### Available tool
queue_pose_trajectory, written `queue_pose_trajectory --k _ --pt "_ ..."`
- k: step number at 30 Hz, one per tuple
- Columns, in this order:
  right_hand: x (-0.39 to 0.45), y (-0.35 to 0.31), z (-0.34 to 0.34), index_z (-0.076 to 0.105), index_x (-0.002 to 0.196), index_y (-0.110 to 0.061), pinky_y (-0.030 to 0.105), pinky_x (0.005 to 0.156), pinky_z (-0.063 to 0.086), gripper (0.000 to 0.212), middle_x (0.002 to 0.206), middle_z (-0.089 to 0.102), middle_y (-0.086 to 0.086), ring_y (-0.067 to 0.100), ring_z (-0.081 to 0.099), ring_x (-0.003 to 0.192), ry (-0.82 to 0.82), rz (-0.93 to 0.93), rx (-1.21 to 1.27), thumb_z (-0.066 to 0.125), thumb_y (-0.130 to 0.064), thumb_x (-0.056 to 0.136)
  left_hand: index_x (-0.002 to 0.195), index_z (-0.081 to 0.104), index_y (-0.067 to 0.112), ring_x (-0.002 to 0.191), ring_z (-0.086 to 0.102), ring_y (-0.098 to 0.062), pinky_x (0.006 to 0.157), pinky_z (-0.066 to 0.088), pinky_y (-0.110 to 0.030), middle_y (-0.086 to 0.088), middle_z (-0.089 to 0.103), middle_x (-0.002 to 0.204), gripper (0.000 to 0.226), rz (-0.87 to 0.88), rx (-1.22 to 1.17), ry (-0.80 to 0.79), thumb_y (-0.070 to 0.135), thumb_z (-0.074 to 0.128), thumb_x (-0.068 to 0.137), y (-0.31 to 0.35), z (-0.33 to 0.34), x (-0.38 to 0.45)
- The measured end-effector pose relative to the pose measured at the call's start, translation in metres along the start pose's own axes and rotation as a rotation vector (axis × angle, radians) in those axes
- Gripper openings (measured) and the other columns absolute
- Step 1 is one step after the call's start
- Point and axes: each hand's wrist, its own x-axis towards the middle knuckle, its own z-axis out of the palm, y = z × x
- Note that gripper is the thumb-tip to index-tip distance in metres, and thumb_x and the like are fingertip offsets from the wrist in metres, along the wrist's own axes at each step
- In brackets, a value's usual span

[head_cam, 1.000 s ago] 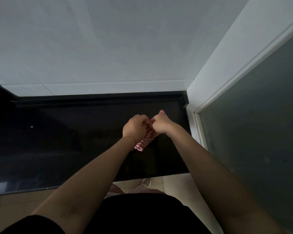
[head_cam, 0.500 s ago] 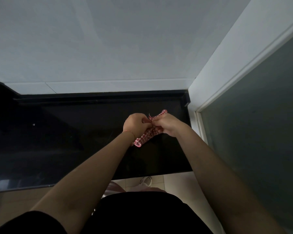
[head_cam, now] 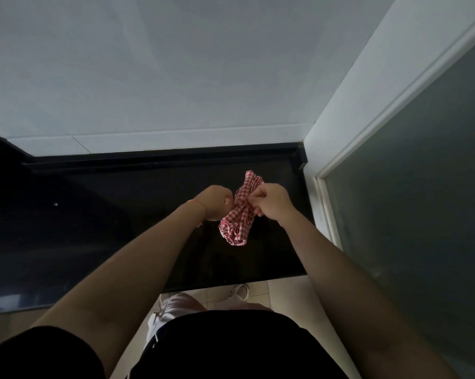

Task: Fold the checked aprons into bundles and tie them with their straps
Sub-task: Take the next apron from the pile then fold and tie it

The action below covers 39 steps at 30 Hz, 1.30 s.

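Knot nearly cinched on the apron bundle

Left hand [head_cam: 217, 202] and right hand [head_cam: 271, 202] each pinch strap ends across the folded checked apron [head_cam: 237, 222], at 12 o'clock over the table [head_cam: 94, 214]; tightening remains.

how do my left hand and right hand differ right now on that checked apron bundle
The left hand is a closed fist at the checked apron bundle's left side; the right hand pinches at its right.
The left wrist wears a thin bracelet; the right is bare.
Both grip at the bundle's cinched middle.

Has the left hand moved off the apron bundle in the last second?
Yes. The left hand has slid left, away from the door frame, uncovering more of the checked bundle; it still pinches at the middle.
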Motion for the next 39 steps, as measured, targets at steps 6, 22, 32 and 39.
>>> queue_pose_trajectory --k 6,22,32,39 --pt "-0.001 -0.002 0.014 0.063 0.085 -0.021 0.025 0.085 0.049 0.009 0.089 0.062 -0.007 0.006 0.059 0.084 0.089 -0.052 -0.076 0.065 -0.017 0.094 0.103 0.066 0.01 0.094 0.061 -0.019 0.088 0.05 -0.032 -0.007 0.066 0.101 0.025 -0.06 0.093 -0.038 0.026 0.046 0.101 -0.009 0.002 -0.005" --pt "-0.012 -0.014 0.016 0.051 0.119 -0.011 0.032 0.075 0.049 0.023 0.106 0.059 0.006 0.017 0.058 0.082 -0.032 -0.222 -0.65 0.046 -0.025 0.102 0.09 0.059 0.014 0.06 0.05 -0.012 0.059 0.046 -0.029 0.0 0.054 0.071 0.032 -0.158 -0.49 -0.021 0.034 0.04 0.105 -0.001 0.032 -0.008" --pt "-0.015 0.001 0.036 0.051 0.068 -0.022 0.023 0.054 0.035 0.031 0.063 0.049 -0.004 0.008 0.044 0.053 0.087 -0.135 -0.335 0.05 -0.031 0.098 0.091 0.061 0.018 0.07 0.048 -0.014 0.063 0.039 -0.027 0.0 0.057 0.079 0.026 -0.304 -1.043 -0.019 0.036 0.046 0.102 -0.017 0.053 -0.019" --pt "-0.014 0.003 0.045 0.051 0.067 -0.021 0.023 0.053 0.036 0.031 0.062 0.049 -0.004 0.009 0.043 0.053 0.124 -0.072 -0.232 0.052 -0.029 0.096 0.08 0.059 0.023 0.065 0.047 -0.01 0.062 0.038 -0.026 0.006 0.055 0.066 0.027 -0.31 -1.154 -0.001 0.033 0.047 0.102 -0.025 0.062 -0.022"
